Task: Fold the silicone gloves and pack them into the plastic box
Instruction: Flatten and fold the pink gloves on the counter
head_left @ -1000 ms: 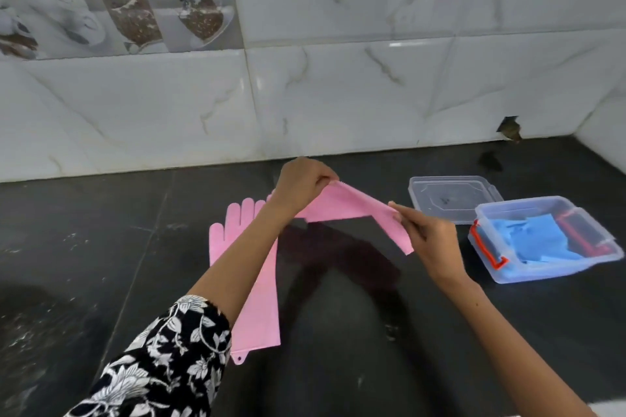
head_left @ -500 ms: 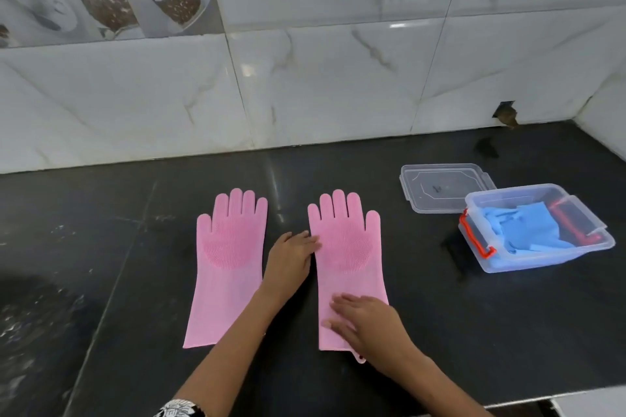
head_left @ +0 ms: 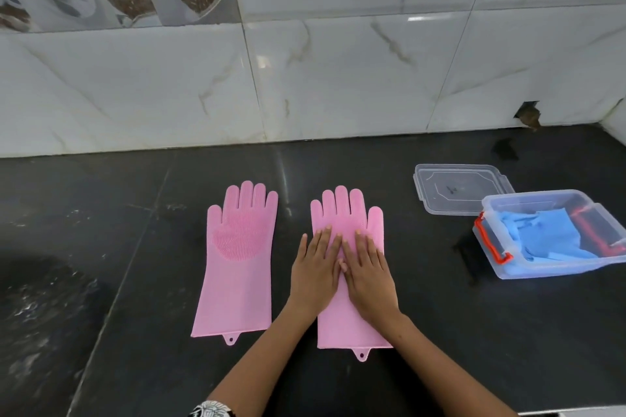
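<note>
Two pink silicone gloves lie flat, apart, on a black counter [head_left: 101, 247]: the left glove [head_left: 237, 264] untouched, the right glove [head_left: 349, 213] pressed by the left hand [head_left: 315, 271] and right hand [head_left: 369, 278], fingers straight, close together. One plastic box [head_left: 555, 267] holding blue gloves [head_left: 548, 237] sits right, beside one lid [head_left: 457, 188].

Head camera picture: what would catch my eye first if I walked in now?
Two pink gloves lie flat, side by side, on the black counter: the left glove untouched, the right glove pressed under both hands, left hand and right hand. To the right a clear plastic box holds blue gloves, its lid lying behind it.
</note>
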Demonstrator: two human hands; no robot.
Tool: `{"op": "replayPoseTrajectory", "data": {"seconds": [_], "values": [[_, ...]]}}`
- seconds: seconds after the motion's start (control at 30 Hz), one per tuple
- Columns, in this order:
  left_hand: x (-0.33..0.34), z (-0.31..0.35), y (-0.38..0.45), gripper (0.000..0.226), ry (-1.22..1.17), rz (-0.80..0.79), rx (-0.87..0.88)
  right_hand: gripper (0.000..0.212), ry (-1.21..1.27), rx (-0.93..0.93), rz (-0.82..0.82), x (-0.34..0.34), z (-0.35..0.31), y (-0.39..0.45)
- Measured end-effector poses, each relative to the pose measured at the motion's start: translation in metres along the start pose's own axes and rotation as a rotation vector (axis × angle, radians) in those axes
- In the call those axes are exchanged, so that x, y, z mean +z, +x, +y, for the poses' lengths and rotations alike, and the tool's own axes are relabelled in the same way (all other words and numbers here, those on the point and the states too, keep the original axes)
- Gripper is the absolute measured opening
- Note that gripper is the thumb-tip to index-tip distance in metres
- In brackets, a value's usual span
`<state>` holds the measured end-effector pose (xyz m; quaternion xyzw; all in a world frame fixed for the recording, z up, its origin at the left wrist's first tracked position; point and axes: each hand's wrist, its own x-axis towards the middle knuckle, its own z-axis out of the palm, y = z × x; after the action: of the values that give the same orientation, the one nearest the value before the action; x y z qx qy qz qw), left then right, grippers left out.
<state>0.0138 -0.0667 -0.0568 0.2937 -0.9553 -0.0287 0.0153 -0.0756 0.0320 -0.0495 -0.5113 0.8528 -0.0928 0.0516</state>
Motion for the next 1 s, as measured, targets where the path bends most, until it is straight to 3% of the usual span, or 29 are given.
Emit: {"op": "replayPoseTrajectory", "data": {"seconds": [0.1, 0.23, 0.37, 0.53, 0.73, 0.9, 1.0], "values": [[-0.002, -0.007, -0.005, 0.056, 0.008, 0.014, -0.028, 0.056, -0.028, -0.022, 0.034, 0.003, -0.006, 0.003], [-0.004, -0.018, -0.013, 0.056, 0.003, 0.071, -0.084, 0.057, -0.043, -0.074, -0.071, 0.012, -0.014, 0.014], [-0.005, -0.029, -0.017, 0.054, -0.049, 0.088, -0.128, 0.051, 0.046, -0.101, -0.025, 0.011, -0.024, 0.020], [-0.018, -0.033, -0.001, 0.038, -0.183, 0.194, -0.329, 0.036, 0.185, 0.196, 0.203, -0.007, -0.013, 0.027], [-0.028, -0.035, 0.018, 0.025, -0.355, 0.261, -0.534, 0.024, 0.294, 0.235, 0.233, -0.020, -0.003, 0.042], [-0.037, -0.047, 0.021, 0.022, -0.464, 0.374, -0.510, 0.022, 0.455, 0.250, 0.263, -0.016, -0.014, 0.046], [-0.046, -0.064, 0.018, 0.026, -0.494, 0.381, -0.471, 0.023, 0.407, 0.267, 0.268, -0.016, -0.023, 0.047]]}}
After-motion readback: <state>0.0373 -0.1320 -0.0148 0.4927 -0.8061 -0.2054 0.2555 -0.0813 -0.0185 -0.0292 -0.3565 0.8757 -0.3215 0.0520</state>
